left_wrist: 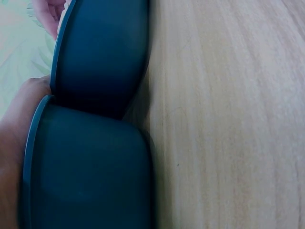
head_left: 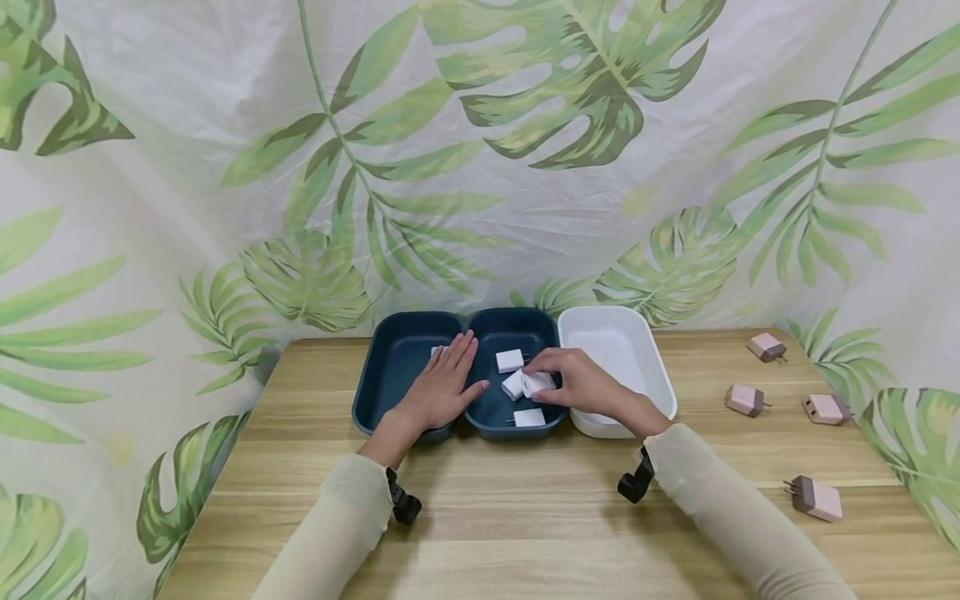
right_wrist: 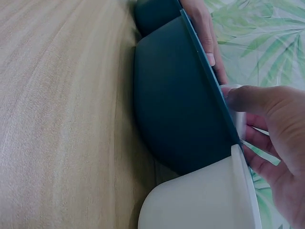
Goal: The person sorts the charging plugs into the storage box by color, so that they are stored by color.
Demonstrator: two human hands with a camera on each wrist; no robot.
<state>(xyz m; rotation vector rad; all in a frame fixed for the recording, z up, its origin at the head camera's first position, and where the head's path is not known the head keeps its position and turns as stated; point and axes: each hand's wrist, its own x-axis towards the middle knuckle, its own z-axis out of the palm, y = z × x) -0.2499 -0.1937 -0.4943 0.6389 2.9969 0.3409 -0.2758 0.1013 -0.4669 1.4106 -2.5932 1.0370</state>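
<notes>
My right hand (head_left: 583, 383) pinches a white plug charger (head_left: 537, 384) between thumb and fingers, low in the middle dark blue bin (head_left: 512, 318). Several more white chargers lie in that bin, one (head_left: 510, 361) behind and another (head_left: 529, 418) nearer the front. Fingers extended, my left hand (head_left: 438, 390) reaches over the left dark blue bin (head_left: 408, 325), its thumb across the rim toward the middle bin. Partly hidden by those fingers is a small pale object in the left bin. The right wrist view shows my right hand (right_wrist: 281, 138) at the rim.
A white bin (head_left: 618, 325) stands right beside the middle one. Several pink and brown plug chargers lie on the wooden table (head_left: 480, 517) at the right, one (head_left: 817, 498) closest to the front. Behind the bins hangs a leaf-patterned cloth (head_left: 540, 217).
</notes>
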